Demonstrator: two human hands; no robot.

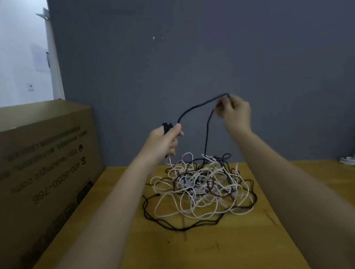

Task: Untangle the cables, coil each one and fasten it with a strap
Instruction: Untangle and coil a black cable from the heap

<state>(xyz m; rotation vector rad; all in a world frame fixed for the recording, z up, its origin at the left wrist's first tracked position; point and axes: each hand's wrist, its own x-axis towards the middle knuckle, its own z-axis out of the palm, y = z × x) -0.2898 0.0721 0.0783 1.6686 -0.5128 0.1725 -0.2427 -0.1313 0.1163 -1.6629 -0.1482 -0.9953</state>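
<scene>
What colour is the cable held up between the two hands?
Black; the cable shows best in the head view.

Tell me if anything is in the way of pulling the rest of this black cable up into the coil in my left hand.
Yes. Below the right hand, the black cable drops into the tangled pile, where white cables cross it. Nothing blocks the span up to the left hand.

A plain workroom or office: a wooden counter against a grey partition wall, with a large printed cardboard box along its left edge.
</scene>
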